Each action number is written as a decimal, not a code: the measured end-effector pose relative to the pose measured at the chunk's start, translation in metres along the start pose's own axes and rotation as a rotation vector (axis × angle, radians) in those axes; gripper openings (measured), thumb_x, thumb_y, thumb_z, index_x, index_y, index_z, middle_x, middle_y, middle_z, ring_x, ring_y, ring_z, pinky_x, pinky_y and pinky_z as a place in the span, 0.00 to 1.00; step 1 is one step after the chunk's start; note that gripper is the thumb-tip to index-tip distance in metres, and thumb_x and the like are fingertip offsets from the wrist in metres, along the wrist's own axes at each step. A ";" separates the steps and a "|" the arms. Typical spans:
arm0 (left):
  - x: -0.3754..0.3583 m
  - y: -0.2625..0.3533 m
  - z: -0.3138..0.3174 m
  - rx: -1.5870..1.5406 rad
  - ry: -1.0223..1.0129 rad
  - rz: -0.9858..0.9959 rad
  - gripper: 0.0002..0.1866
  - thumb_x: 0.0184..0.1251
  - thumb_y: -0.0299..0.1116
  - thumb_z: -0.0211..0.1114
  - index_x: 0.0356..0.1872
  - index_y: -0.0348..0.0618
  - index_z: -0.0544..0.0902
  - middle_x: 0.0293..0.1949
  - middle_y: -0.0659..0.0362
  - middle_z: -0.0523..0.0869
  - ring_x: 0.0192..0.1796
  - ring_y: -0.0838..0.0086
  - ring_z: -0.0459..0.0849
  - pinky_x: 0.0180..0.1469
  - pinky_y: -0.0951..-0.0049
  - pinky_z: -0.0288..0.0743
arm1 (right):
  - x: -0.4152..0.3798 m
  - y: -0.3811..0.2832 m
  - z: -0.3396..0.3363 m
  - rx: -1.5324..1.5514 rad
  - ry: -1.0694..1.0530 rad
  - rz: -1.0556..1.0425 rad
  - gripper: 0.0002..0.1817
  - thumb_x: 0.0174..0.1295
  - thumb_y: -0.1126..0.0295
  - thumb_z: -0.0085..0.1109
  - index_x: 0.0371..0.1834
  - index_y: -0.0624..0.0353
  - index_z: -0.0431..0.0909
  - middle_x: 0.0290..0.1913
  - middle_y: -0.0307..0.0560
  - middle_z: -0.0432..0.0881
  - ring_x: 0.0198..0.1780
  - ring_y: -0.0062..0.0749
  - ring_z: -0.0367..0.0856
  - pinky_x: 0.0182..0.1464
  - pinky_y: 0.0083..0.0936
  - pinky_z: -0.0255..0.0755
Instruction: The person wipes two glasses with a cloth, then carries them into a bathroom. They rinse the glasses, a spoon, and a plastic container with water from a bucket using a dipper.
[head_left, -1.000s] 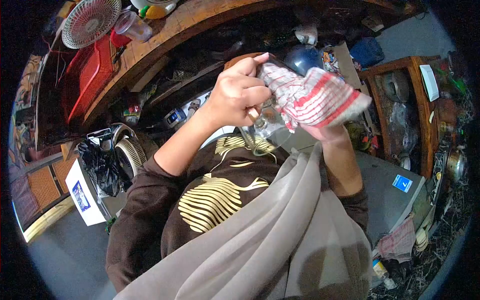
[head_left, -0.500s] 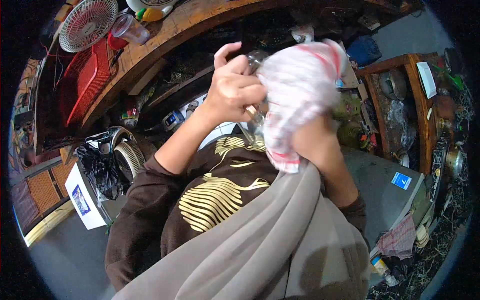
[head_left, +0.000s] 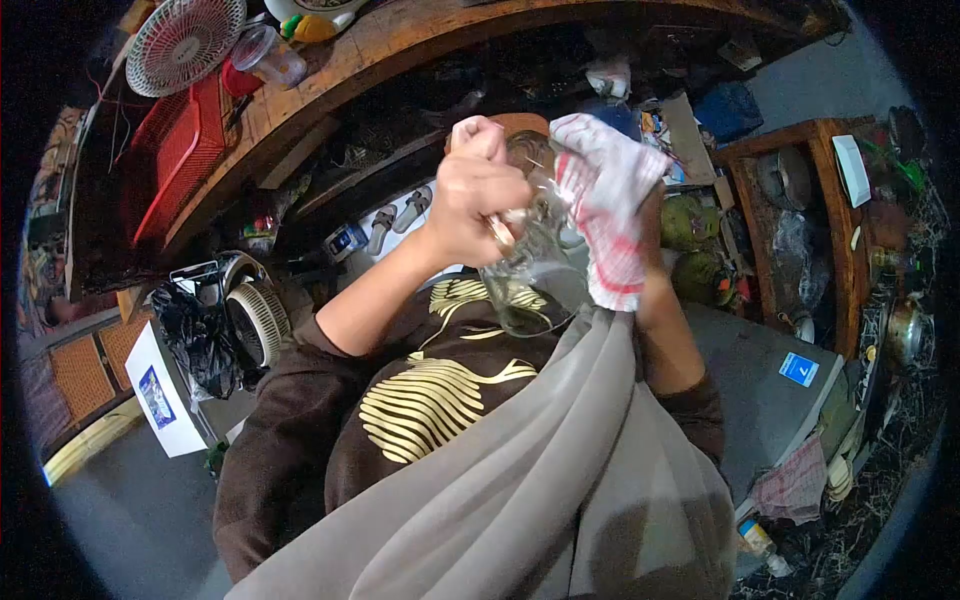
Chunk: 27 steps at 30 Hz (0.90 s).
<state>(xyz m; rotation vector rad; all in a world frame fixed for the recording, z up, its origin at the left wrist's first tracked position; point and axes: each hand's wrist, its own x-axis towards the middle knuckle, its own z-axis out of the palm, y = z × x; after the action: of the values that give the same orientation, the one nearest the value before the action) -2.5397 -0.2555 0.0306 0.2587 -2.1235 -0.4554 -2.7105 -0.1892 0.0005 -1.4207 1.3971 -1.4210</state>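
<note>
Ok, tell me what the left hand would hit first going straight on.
Heading up and rightward in the view, the left hand, holding the clear glass vessel, would probably meet the red-and-white cloth first, though depth is unclear.

Numeral "7", white, on a blue sticker (head_left: 798, 369) at right of frame, stuck to a grey surface (head_left: 735, 350). Blue label (head_left: 157, 397) on white box (head_left: 186, 425), left of frame: print illegible.

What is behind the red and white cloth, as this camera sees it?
Part of the right hand shows at the edge of the cloth; its fingers are covered, so their grip cannot be seen. Anything else there is hidden.
</note>
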 end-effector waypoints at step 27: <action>0.037 0.053 0.176 -1.555 0.523 -1.037 0.10 0.53 0.23 0.49 0.15 0.46 0.64 0.16 0.64 0.67 0.23 0.79 0.68 0.32 0.80 0.69 | -0.125 0.048 -0.099 0.765 0.577 0.278 0.24 0.64 0.54 0.33 0.56 0.57 0.59 0.53 0.38 0.65 0.55 0.26 0.62 0.59 0.27 0.55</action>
<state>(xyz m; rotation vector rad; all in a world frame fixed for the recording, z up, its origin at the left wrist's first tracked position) -2.7071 -0.1810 -0.0091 0.4395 -0.5374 -2.1214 -2.7944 -0.0574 -0.0572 -0.3307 1.0960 -1.9574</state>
